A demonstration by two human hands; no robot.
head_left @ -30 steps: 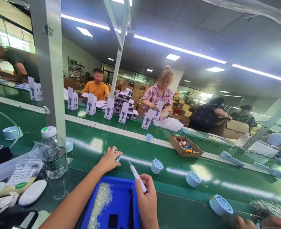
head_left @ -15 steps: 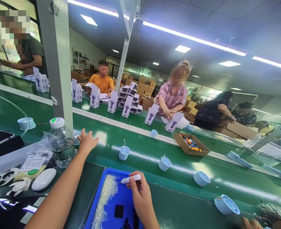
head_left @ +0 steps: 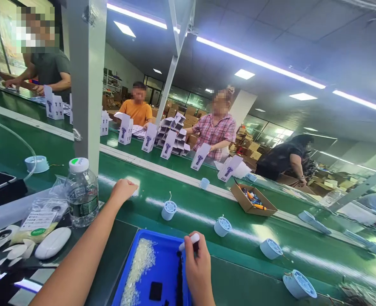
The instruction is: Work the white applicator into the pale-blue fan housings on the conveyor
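Head view | left hand (head_left: 123, 189) moved right, fingers curled on belt (head_left: 188, 208) | right hand (head_left: 198, 267) fingers pinching white pen (head_left: 189, 242)

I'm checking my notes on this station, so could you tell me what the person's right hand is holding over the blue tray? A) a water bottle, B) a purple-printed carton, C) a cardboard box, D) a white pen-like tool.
D: the right hand grips a white pen-like tool, its tip pointing down toward the blue tray, while the water bottle stands apart to the left.

Bright ceiling strip lights (head_left: 258, 63) glare off the green belt (head_left: 207, 212); wide-angle edges bend.
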